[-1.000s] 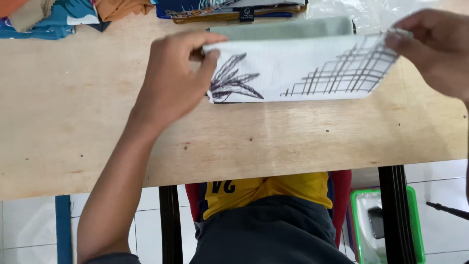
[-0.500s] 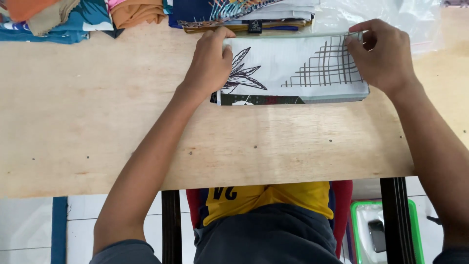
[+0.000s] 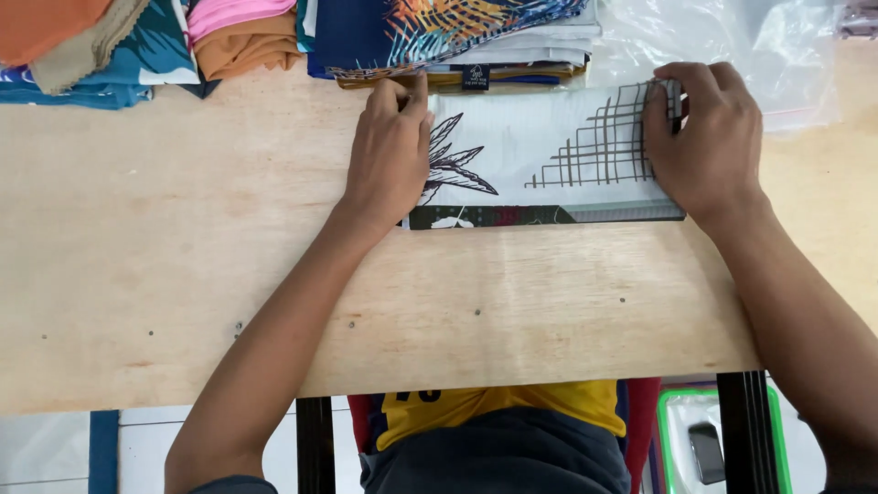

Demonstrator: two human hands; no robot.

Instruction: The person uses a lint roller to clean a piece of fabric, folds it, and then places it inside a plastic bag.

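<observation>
Item: folded white cloth (image 3: 549,151), printed with a dark leaf and a grid, lay flat at the wooden table's (image 3: 183,274) far edge, about 12 o'clock from the seated person. Left hand (image 3: 389,155) pressed palm-down on its 9 o'clock end, fingers together. Right hand (image 3: 704,137) lay curled over its 3 o'clock end, fingertips on the fabric. Stacked coloured fabrics (image 3: 274,32) sat at 11 o'clock; clear plastic bag (image 3: 759,46) at 1 o'clock.

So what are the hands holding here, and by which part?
Both hands press a folded cloth flat on the table: left hand on its left end, right hand on its right end.
</observation>
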